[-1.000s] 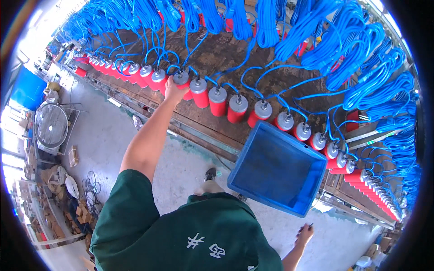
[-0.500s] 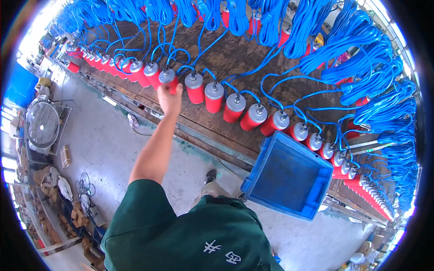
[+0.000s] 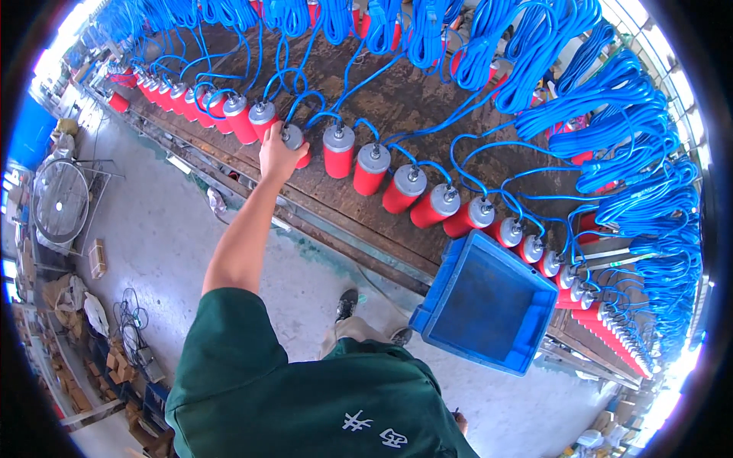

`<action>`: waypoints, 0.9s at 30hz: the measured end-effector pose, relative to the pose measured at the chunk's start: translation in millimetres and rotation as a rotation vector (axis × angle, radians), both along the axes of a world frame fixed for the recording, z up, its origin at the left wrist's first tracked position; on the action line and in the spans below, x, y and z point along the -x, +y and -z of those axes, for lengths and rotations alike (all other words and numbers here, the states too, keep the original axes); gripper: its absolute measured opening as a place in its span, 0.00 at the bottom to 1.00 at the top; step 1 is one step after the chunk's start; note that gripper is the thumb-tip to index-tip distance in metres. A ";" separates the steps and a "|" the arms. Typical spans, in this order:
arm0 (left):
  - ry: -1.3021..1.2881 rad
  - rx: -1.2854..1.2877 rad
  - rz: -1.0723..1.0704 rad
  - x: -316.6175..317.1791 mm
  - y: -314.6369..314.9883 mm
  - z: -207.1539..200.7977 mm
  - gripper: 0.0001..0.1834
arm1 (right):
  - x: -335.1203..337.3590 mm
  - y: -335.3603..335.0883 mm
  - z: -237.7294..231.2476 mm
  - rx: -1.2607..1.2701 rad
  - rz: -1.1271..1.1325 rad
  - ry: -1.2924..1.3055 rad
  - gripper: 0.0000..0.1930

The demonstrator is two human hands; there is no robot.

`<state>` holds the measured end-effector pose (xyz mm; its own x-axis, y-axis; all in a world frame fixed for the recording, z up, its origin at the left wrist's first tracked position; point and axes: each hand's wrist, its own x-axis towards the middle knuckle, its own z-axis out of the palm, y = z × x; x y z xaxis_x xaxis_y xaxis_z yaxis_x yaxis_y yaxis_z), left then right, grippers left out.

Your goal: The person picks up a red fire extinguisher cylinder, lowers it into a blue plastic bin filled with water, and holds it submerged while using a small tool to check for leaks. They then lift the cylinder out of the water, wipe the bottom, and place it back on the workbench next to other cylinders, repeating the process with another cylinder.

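My left hand (image 3: pixel 279 157) reaches over the bench and is closed around a red cylinder with a grey metal top (image 3: pixel 292 137), thumb on its right side. The hand hides much of its body. A blue cable runs from the fitting on top. Just left stands another red cylinder (image 3: pixel 262 122); to the right, across a small gap, is one more (image 3: pixel 338 156). These belong to a long curved row along the bench's near edge. Beside the right of my shirt is a small skin-toned patch, possibly my right hand (image 3: pixel 460 421), its fingers indistinct.
Bundled blue cables (image 3: pixel 489 53) lie along the far side of the wooden bench (image 3: pixel 305 200). An empty blue plastic crate (image 3: pixel 489 305) sits tilted at the near edge, right of centre. A round fan (image 3: pixel 61 204) and cardboard boxes (image 3: pixel 121 362) stand on the left floor.
The view has shifted slightly. My left hand has closed further around the cylinder, which has moved a little toward me from the row. The skin-toned patch now shows at the right of my shirt.
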<state>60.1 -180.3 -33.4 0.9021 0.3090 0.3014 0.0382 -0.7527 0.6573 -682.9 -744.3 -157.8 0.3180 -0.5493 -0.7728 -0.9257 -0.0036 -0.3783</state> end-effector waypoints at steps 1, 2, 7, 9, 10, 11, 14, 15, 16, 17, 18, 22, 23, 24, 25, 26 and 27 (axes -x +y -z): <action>-0.005 -0.005 -0.002 12.3 2.7 3.5 0.49 | -2.4 -0.9 0.0 -0.008 -0.009 -0.013 0.10; -0.035 0.047 -0.066 24.3 7.1 10.6 0.48 | -6.3 -4.1 0.4 -0.019 -0.025 -0.021 0.10; -0.070 0.312 -0.212 128.1 -5.7 -1.5 0.44 | -2.9 -18.2 -5.2 -0.086 -0.095 -0.099 0.10; -0.021 0.608 -0.119 174.9 -8.5 -6.5 0.39 | -3.5 -31.9 -14.2 -0.109 -0.169 -0.122 0.10; -0.019 0.593 -0.125 200.2 -14.9 -16.4 0.39 | -17.3 -32.4 -32.0 -0.117 -0.224 -0.120 0.10; 0.031 0.784 -0.094 223.3 -28.5 -33.7 0.37 | -31.1 -33.1 -52.5 -0.122 -0.278 -0.116 0.11; 0.101 1.092 0.005 267.0 -88.3 -74.9 0.32 | -57.4 -38.2 -116.4 -0.181 -0.375 -0.115 0.14; 0.110 1.215 0.039 277.7 -102.0 -80.3 0.30 | -63.9 -43.8 -129.4 -0.258 -0.301 -0.108 0.15; 0.125 1.204 0.053 284.3 -114.1 -79.4 0.30 | -108.5 -13.6 -188.3 -0.236 -0.273 -0.083 0.18; 0.193 1.258 0.100 290.9 -124.4 -77.7 0.27 | -96.2 -33.9 -171.5 -0.204 -0.289 -0.073 0.16; 0.272 1.307 0.146 299.8 -136.0 -74.1 0.25 | -115.9 -30.7 -197.9 -0.127 -0.407 -0.118 0.18; 0.456 1.408 0.233 300.1 -191.2 -61.9 0.29 | -148.3 -40.3 -227.7 -0.016 -0.554 -0.395 0.13; 0.494 1.383 0.230 297.0 -207.4 -59.7 0.29 | -164.5 -28.9 -248.2 -0.121 -0.347 -0.438 0.09; 0.514 1.358 0.225 290.8 -219.9 -60.1 0.30 | -175.3 -28.9 -258.1 -0.173 -0.287 -0.394 0.07; 0.536 1.338 0.219 285.6 -231.2 -59.0 0.30 | -177.6 -30.4 -251.2 -0.162 -0.257 -0.472 0.08; 0.557 1.308 0.202 282.1 -240.8 -58.3 0.30 | -184.9 -27.4 -248.5 -0.133 -0.226 -0.502 0.10; 0.569 1.298 0.220 277.6 -246.7 -54.5 0.30 | -194.8 -24.2 -252.1 -0.132 -0.205 -0.507 0.10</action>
